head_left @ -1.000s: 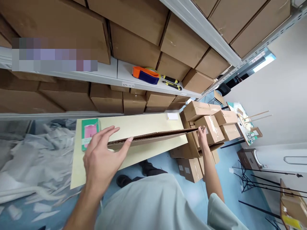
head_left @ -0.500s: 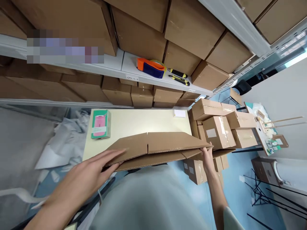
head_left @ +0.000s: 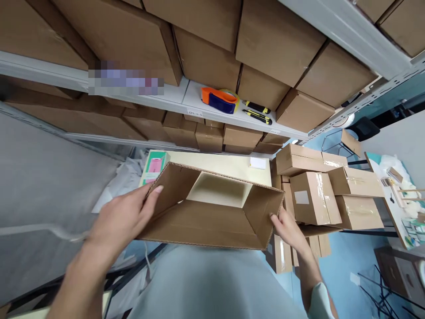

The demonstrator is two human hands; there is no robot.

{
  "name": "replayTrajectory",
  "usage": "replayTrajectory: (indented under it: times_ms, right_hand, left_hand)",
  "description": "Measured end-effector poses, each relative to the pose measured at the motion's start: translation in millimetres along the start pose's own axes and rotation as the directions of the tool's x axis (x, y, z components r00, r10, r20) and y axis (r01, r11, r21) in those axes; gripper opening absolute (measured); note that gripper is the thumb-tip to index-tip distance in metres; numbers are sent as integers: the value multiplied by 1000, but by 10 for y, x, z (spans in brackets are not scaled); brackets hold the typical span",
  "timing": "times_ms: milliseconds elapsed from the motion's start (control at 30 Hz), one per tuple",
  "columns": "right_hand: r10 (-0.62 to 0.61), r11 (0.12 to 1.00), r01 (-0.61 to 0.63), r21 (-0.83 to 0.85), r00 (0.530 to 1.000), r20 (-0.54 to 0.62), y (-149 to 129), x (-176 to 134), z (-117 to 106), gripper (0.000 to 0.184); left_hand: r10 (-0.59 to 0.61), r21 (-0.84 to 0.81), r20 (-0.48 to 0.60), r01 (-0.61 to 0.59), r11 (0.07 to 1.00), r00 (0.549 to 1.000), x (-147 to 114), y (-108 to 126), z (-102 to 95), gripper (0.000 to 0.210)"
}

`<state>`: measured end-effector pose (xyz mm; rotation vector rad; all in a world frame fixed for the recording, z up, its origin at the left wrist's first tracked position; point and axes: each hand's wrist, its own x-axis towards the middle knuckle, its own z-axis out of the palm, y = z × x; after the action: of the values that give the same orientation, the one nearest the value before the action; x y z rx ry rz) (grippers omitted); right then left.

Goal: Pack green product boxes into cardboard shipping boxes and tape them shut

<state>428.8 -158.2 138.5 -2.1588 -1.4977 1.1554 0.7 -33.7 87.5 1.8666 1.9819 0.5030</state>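
A brown cardboard box [head_left: 206,221] is held up in front of me, its walls spread into a four-sided tube. Through its open bottom the cream table top shows. My left hand [head_left: 129,212] grips the box's left wall, with the thumb inside the rim and the fingers hidden behind. At the opposite end my right hand [head_left: 287,226] pinches the right wall, thumb on the inner side. Just beyond the box's left corner a green box with a pink panel [head_left: 155,165] stands on the table.
Behind the cream table [head_left: 229,163] rises a shelf [head_left: 159,98] packed with cartons. An orange and blue tape dispenser [head_left: 219,100] and utility knives [head_left: 257,111] lie on it. A small white block [head_left: 257,163] sits at the table's back right. Sealed cartons [head_left: 314,199] are stacked to the right.
The cardboard was nearly flat and has been spread open into a box shape. Both hands still hold its ends, and the left thumb has moved onto the inner wall. The view has shifted slightly.
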Motion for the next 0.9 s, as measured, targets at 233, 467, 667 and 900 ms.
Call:
replayTrajectory:
  times_ms: [233,467,667,900]
  right_hand:
    - [-36,910,44,-413,999,27,-413,585,-272,36]
    - [40,872,-110,-478,987,-154,-679,1085,-192,54]
    - [51,916,-117,-384,983,-178,-531,1176,-138,64]
    - [24,916,-102,-389,979,-201,-500,1094,-62,65]
  left_hand:
    - [-143,304,178,84,949,973,277,382,-78,55]
    - [-173,263,112,139,955,979,430,545,29,60]
    - [-159,168,57,147,975,986,469,506,169,54]
    - [-194,78,67,188,979,979,562,566,190,57]
